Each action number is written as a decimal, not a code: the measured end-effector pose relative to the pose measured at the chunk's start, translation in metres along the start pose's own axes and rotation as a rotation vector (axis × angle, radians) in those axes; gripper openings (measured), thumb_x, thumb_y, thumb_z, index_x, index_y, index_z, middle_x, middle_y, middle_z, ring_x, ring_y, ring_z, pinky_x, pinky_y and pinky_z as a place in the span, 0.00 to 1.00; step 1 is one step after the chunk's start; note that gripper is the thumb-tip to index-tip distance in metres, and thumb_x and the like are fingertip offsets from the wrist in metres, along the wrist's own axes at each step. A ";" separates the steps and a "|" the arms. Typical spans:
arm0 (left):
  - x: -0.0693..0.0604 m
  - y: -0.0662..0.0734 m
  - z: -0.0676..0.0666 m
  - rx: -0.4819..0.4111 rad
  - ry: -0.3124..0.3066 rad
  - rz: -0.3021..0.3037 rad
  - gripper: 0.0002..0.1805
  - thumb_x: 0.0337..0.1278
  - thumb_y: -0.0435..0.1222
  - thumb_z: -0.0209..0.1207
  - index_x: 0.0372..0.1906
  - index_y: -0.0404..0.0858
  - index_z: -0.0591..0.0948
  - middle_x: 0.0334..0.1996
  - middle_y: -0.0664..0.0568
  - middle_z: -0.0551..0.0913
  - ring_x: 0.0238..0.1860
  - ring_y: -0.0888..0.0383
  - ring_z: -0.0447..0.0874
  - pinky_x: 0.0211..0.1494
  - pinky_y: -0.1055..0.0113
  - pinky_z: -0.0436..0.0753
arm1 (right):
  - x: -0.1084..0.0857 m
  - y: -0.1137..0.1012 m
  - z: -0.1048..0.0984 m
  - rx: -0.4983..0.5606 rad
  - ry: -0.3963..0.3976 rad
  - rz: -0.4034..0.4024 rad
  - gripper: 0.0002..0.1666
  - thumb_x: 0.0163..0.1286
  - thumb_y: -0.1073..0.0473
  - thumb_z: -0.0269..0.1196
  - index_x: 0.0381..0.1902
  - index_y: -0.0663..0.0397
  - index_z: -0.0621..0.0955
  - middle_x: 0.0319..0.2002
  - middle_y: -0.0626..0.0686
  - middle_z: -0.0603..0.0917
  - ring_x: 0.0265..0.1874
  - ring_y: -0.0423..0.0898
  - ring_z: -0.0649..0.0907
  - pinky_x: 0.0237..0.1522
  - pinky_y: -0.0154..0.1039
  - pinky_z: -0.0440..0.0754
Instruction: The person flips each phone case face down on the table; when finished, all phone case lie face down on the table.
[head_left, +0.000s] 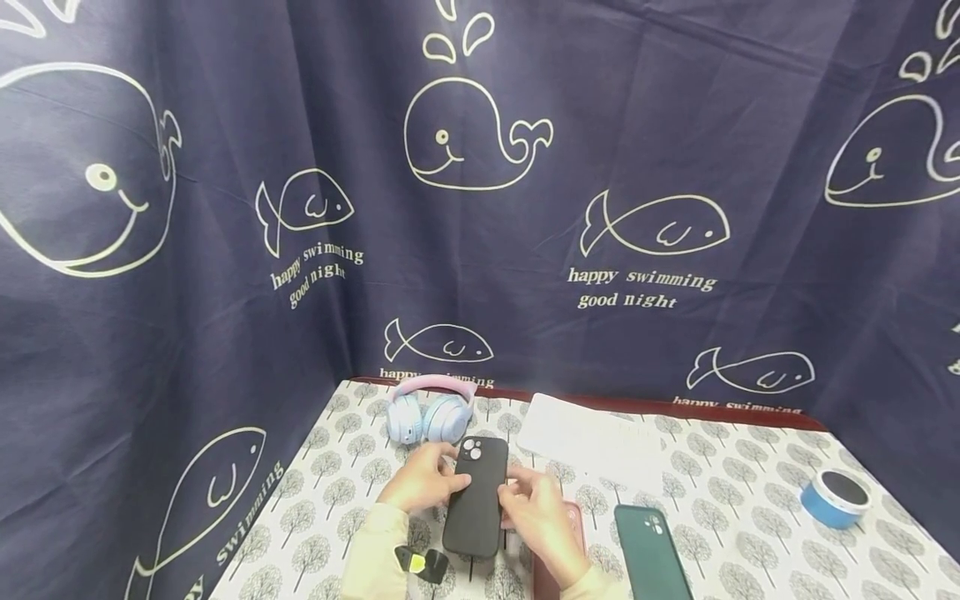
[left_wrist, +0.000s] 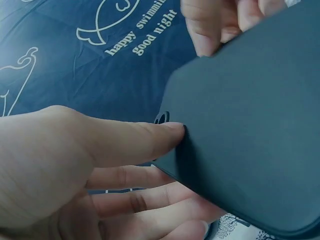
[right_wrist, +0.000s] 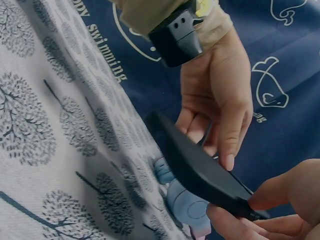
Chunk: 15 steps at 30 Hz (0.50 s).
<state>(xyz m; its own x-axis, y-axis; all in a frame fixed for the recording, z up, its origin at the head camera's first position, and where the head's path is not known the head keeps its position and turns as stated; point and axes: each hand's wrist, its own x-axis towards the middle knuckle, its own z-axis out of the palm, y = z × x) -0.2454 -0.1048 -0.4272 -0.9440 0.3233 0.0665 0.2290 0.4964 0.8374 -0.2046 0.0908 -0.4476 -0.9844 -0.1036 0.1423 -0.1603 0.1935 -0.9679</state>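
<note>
A black phone case [head_left: 476, 508] is held up off the table between both hands, its camera cutouts at the top left; whether a phone is inside, I cannot tell. My left hand [head_left: 423, 479] pinches its upper left edge, and the left wrist view shows the thumb of the left hand [left_wrist: 100, 165] on the broad face with fingers beneath. On the opposite edge, my right hand [head_left: 542, 512] grips with thumb and fingers. The right wrist view shows the case [right_wrist: 197, 170] tilted, between the left hand [right_wrist: 217, 95] and the right hand [right_wrist: 280, 205].
Blue and pink headphones [head_left: 446, 417] lie behind the left hand. A pink case [head_left: 576, 521] is partly hidden under my right forearm, with a green case [head_left: 651, 550] to its right. White sheets [head_left: 585, 437] lie at the back; a blue round object [head_left: 835, 498] stands far right.
</note>
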 end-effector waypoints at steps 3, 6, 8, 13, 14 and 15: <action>-0.001 0.000 -0.001 0.022 0.011 -0.014 0.26 0.53 0.32 0.68 0.55 0.22 0.75 0.23 0.51 0.78 0.17 0.57 0.79 0.23 0.63 0.79 | 0.000 0.004 0.002 -0.022 0.005 0.012 0.25 0.66 0.69 0.59 0.59 0.78 0.73 0.32 0.58 0.84 0.26 0.49 0.87 0.28 0.38 0.86; -0.002 0.000 -0.002 0.087 0.042 -0.016 0.25 0.51 0.32 0.70 0.53 0.23 0.77 0.23 0.51 0.78 0.19 0.58 0.78 0.26 0.63 0.78 | 0.001 0.008 0.006 -0.031 0.006 0.018 0.29 0.64 0.69 0.61 0.61 0.80 0.71 0.32 0.58 0.83 0.24 0.49 0.86 0.28 0.40 0.86; -0.002 0.000 -0.002 0.139 0.065 -0.016 0.24 0.49 0.32 0.70 0.50 0.23 0.78 0.23 0.51 0.78 0.21 0.58 0.78 0.28 0.62 0.78 | 0.002 0.011 0.009 -0.035 -0.002 0.009 0.31 0.63 0.69 0.64 0.61 0.81 0.69 0.31 0.57 0.83 0.23 0.48 0.86 0.28 0.40 0.86; -0.004 -0.003 -0.004 0.267 0.092 -0.033 0.17 0.44 0.32 0.73 0.39 0.27 0.81 0.28 0.47 0.81 0.28 0.54 0.78 0.35 0.57 0.79 | 0.000 0.021 0.018 -0.096 -0.012 -0.012 0.34 0.59 0.68 0.68 0.60 0.81 0.71 0.28 0.54 0.82 0.22 0.47 0.85 0.24 0.36 0.84; -0.004 -0.004 -0.003 0.284 0.087 -0.041 0.17 0.43 0.31 0.74 0.37 0.28 0.81 0.29 0.47 0.80 0.28 0.53 0.78 0.36 0.56 0.79 | 0.000 0.023 0.020 -0.109 -0.014 -0.007 0.33 0.58 0.69 0.69 0.59 0.81 0.72 0.28 0.54 0.82 0.21 0.47 0.85 0.23 0.36 0.83; -0.004 -0.005 -0.004 0.295 0.083 -0.045 0.16 0.42 0.31 0.74 0.36 0.29 0.81 0.29 0.46 0.80 0.28 0.53 0.77 0.36 0.56 0.79 | 0.000 0.025 0.022 -0.120 -0.017 -0.001 0.33 0.58 0.69 0.69 0.59 0.80 0.72 0.27 0.53 0.81 0.21 0.46 0.84 0.23 0.35 0.83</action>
<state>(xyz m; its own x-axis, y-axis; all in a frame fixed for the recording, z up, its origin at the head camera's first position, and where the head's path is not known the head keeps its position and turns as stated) -0.2434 -0.1112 -0.4293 -0.9681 0.2349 0.0874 0.2343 0.7250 0.6477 -0.2067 0.0742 -0.4760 -0.9831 -0.1202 0.1383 -0.1694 0.3088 -0.9359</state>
